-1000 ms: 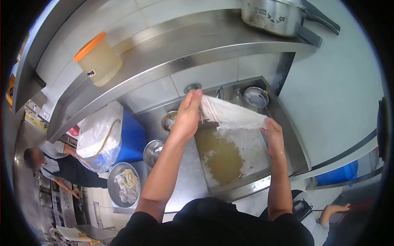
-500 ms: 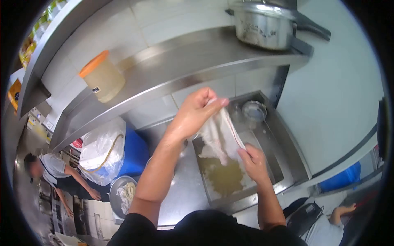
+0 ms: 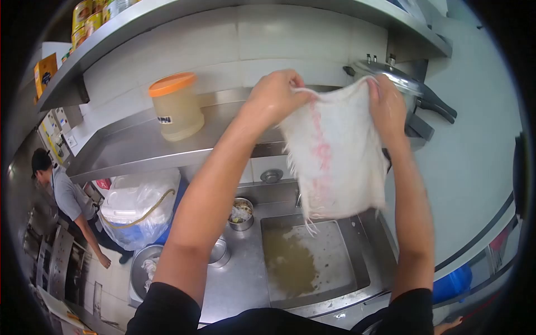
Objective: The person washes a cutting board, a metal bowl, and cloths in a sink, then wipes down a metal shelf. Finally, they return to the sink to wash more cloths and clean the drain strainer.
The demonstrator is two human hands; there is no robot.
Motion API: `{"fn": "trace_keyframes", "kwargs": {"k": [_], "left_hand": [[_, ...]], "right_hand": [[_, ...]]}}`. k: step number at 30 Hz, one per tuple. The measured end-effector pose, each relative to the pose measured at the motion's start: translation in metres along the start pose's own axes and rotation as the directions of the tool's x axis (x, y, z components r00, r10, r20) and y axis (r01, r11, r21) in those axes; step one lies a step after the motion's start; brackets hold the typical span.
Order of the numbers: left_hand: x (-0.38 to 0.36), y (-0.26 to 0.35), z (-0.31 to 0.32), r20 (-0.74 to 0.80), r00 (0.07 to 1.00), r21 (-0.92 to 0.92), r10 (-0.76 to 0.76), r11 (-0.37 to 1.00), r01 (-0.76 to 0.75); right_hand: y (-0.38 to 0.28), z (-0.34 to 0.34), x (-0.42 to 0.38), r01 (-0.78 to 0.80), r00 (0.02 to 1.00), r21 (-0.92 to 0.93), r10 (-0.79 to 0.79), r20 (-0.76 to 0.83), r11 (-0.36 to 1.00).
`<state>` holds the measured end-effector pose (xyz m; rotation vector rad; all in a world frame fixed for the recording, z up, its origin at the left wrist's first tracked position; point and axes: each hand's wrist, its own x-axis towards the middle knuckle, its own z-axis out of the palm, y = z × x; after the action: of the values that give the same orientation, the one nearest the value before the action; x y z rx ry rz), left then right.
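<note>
A white cloth [image 3: 349,162] with faded red markings and a frayed edge hangs spread between my two hands. My left hand [image 3: 279,97] pinches its upper left corner, and my right hand [image 3: 388,106] grips the upper right corner. Below the cloth is a steel sink [image 3: 340,290] with murky yellowish water [image 3: 287,262] in it. The cloth hides part of the sink's back side and of the shelf behind.
A tub with an orange lid [image 3: 177,109] and a pressure cooker [image 3: 410,84] stand on the steel shelf [image 3: 123,148]. Left of the sink are steel bowls [image 3: 241,215], a blue-and-white cooler [image 3: 137,198] and a basin [image 3: 139,273] of cloths. A co-worker [image 3: 70,192] stands at far left.
Both hands have risen from over the sink, and the bunched cloth is now stretched out flat between them. The view has tilted up. The co-worker at left has shifted posture.
</note>
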<state>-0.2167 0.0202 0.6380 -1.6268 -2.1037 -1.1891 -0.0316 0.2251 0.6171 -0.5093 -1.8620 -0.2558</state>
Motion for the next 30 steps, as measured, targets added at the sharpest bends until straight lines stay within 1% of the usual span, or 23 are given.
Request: {"fn": "trace_keyframes", "kwargs": {"k": [1,2,3,4,5,6,7,8,10,12,15,17,19,21,22,23,24,25,26,27,28,29,30], "left_hand": [[0.001,-0.009,0.011,-0.177,0.980,0.071,0.090,0.994,-0.078],[0.004,-0.020,0.019,-0.345,0.919,0.159,0.189,0.977,-0.142],[0.005,-0.028,0.018,-0.494,0.818,0.259,0.294,0.948,-0.185],[-0.013,-0.022,0.007,-0.497,0.819,0.141,0.286,0.958,-0.249],[-0.039,-0.019,0.001,-0.517,0.808,0.136,0.284,0.959,-0.250],[-0.068,-0.019,-0.003,-0.538,0.794,0.135,0.283,0.959,-0.250],[-0.101,-0.017,-0.004,-0.515,0.819,0.077,0.253,0.965,-0.250],[-0.138,-0.018,0.000,-0.482,0.848,0.012,0.220,0.970,-0.244],[-0.197,-0.036,0.009,-0.382,0.898,-0.058,0.217,0.964,-0.258],[-0.243,-0.059,0.006,-0.329,0.937,-0.141,0.114,0.976,-0.168],[-0.273,-0.079,-0.044,-0.430,0.902,-0.071,-0.041,0.997,0.012],[-0.285,-0.091,-0.085,-0.543,0.838,0.037,-0.056,0.995,0.090],[-0.288,-0.102,-0.124,-0.625,0.780,0.149,-0.013,0.980,0.136],[-0.278,-0.121,-0.150,-0.672,0.740,0.182,-0.013,0.966,0.183],[-0.262,-0.132,-0.159,-0.688,0.725,0.179,-0.027,0.962,0.205],[-0.239,-0.141,-0.166,-0.687,0.726,0.150,-0.037,0.970,0.192],[-0.213,-0.149,-0.170,-0.686,0.727,0.123,-0.042,0.977,0.172],[-0.188,-0.161,-0.173,-0.648,0.757,0.116,-0.084,0.971,0.207],[-0.164,-0.176,-0.175,-0.611,0.781,0.113,-0.126,0.963,0.244],[-0.146,-0.184,-0.178,-0.575,0.801,0.114,-0.166,0.953,0.280],[-0.134,-0.187,-0.183,-0.524,0.825,0.134,-0.210,0.937,0.324],[-0.124,-0.189,-0.188,-0.471,0.844,0.160,-0.257,0.916,0.368],[-0.117,-0.191,-0.190,-0.416,0.853,0.190,-0.314,0.888,0.420]], "right_hand": [[-0.001,0.003,0.008,0.037,0.998,-0.081,-0.032,0.061,0.996],[-0.005,0.006,0.019,0.081,0.991,-0.158,-0.063,0.118,0.984],[-0.012,0.011,0.030,0.130,0.981,-0.233,-0.090,0.172,0.964],[-0.022,0.010,0.026,0.262,0.960,-0.187,-0.236,0.148,0.947],[-0.032,0.011,0.013,0.313,0.903,-0.145,-0.248,0.350,0.939],[-0.040,0.017,0.003,0.358,0.806,-0.093,-0.257,0.534,0.929],[-0.042,0.031,-0.003,0.153,0.536,0.037,-0.114,0.836,0.987],[-0.049,0.038,-0.007,0.056,0.234,0.084,-0.094,0.968,0.995],[-0.028,0.071,-0.005,0.126,0.207,0.141,-0.165,0.964,0.982],[-0.013,0.103,0.001,0.137,0.186,0.161,-0.185,0.965,0.977],[0.045,0.204,0.001,0.367,0.366,0.129,-0.271,0.891,0.921],[-0.010,0.215,0.030,0.348,0.266,0.123,-0.223,0.938,0.929],[-0.041,0.250,0.030,0.272,0.384,0.108,-0.211,0.899,0.956],[-0.042,0.349,0.008,-0.073,0.432,0.382,-0.316,0.845,0.921],[-0.089,0.332,0.012,-0.355,0.389,0.405,-0.261,0.883,0.843],[-0.149,0.294,0.012,-0.722,0.274,0.318,-0.168,0.947,0.615],[-0.194,0.269,0.008,-0.888,0.191,0.229,-0.133,0.973,0.399],[-0.232,0.249,0.003,-0.895,0.192,0.242,-0.166,0.967,0.376],[-0.248,0.235,0.000,-0.366,0.452,0.600,-0.427,0.783,0.712],[-0.247,0.238,-0.007,-0.048,0.478,0.655,-0.559,0.678,0.754],[-0.247,0.240,-0.013,0.276,0.489,0.635,-0.674,0.554,0.722],[-0.237,0.256,-0.021,0.189,0.545,0.621,-0.608,0.578,0.760],[-0.213,0.237,-0.006,0.236,0.331,0.579,-0.625,0.707,0.780]]}}
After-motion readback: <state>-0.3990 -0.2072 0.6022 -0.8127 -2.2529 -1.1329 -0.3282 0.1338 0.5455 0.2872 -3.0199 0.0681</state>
